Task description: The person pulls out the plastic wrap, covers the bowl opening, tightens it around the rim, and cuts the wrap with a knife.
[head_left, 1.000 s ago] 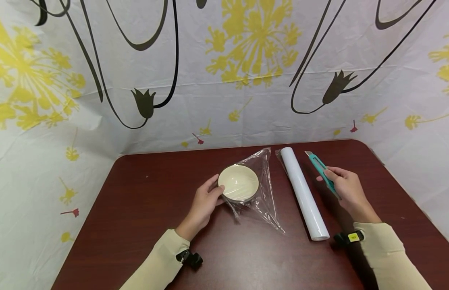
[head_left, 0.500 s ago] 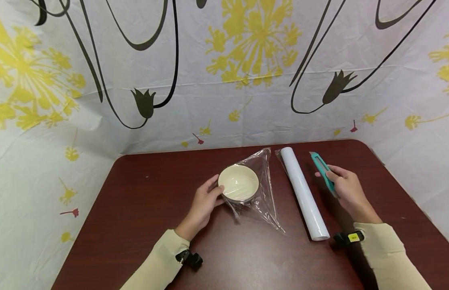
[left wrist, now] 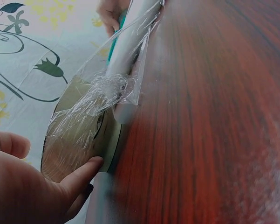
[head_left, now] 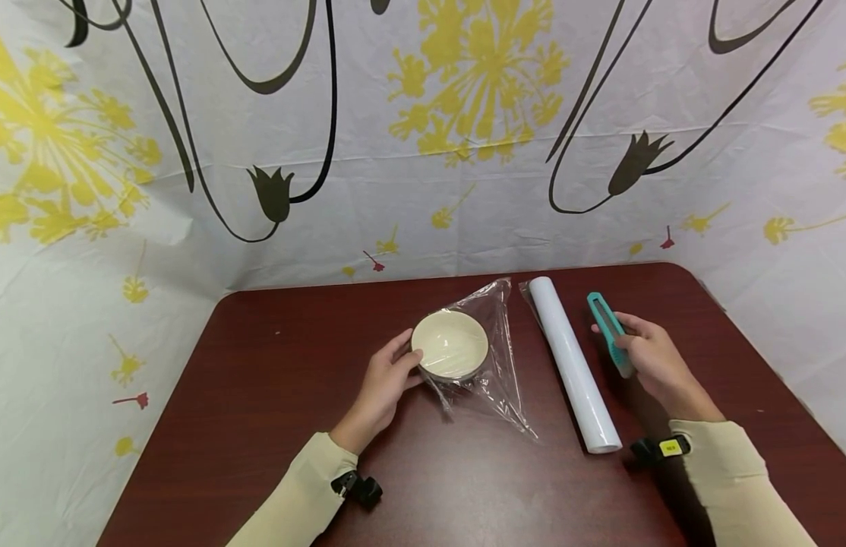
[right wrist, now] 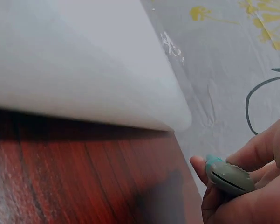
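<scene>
In the head view a cream bowl [head_left: 450, 344] sits mid-table under clear cling film [head_left: 500, 384], whose loose ends spread to the right. My left hand [head_left: 384, 382] grips its left rim, thumb over the edge and fingers outside. Crumpled film clings to the bowl's side [left wrist: 77, 133] in the left wrist view. My right hand [head_left: 658, 363] holds a teal utility knife [head_left: 604, 320] above the table at the right; no blade shows past its tip. From the right wrist, the knife's grey end [right wrist: 230, 179] points towards the camera between thumb and fingers.
A long white roll [head_left: 573, 365] lies slanted between the bowl and my right hand, with clear film by its far end. The dark red-brown table [head_left: 279, 425] has a patterned white sheet [head_left: 409, 190] hanging behind it.
The utility knife's blade, sticking out one second ago, has slid back into the handle. The knife has turned slightly more upright in my right hand. The left hand and bowl have stayed put.
</scene>
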The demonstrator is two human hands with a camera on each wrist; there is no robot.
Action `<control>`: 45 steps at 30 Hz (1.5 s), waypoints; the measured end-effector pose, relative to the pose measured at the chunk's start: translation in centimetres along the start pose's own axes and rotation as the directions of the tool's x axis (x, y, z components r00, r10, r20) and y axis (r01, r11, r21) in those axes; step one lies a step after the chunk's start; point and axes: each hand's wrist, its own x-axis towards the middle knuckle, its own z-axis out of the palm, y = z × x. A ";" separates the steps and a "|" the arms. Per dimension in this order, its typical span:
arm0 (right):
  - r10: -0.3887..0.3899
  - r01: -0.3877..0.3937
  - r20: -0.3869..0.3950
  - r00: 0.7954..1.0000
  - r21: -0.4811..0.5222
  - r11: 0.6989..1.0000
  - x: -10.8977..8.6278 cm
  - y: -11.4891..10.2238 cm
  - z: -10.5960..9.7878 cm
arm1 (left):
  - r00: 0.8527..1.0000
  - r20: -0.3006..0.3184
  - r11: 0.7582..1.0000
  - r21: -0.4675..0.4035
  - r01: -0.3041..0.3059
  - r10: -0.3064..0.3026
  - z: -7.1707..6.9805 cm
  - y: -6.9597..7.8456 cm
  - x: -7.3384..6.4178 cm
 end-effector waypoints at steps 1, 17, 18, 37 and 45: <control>-0.003 0.003 0.002 1.000 -0.011 1.000 0.0 0.0 0.0 | 1.000 0.000 1.000 0.000 0.000 0.000 0.0 0.0 0.0; 0.036 -0.066 -0.133 0.990 -0.228 0.971 -0.6 0.5 -1.8 | 1.000 0.003 1.000 -0.001 0.007 -0.007 -0.1 0.1 -0.1; 0.033 -0.066 -0.136 0.990 -0.243 0.968 -0.7 0.7 -2.0 | 1.000 0.004 1.000 -0.001 0.006 -0.006 -0.1 0.1 -0.1; 0.011 -0.077 -0.155 0.988 -0.425 0.902 -1.3 2.5 -3.9 | 1.000 0.009 1.000 -0.009 -0.014 0.014 0.0 0.1 -0.1; -0.009 -0.086 -0.183 0.983 -0.501 0.861 -1.3 2.7 -4.2 | 1.000 0.006 1.000 -0.005 -0.005 0.005 0.0 0.1 -0.2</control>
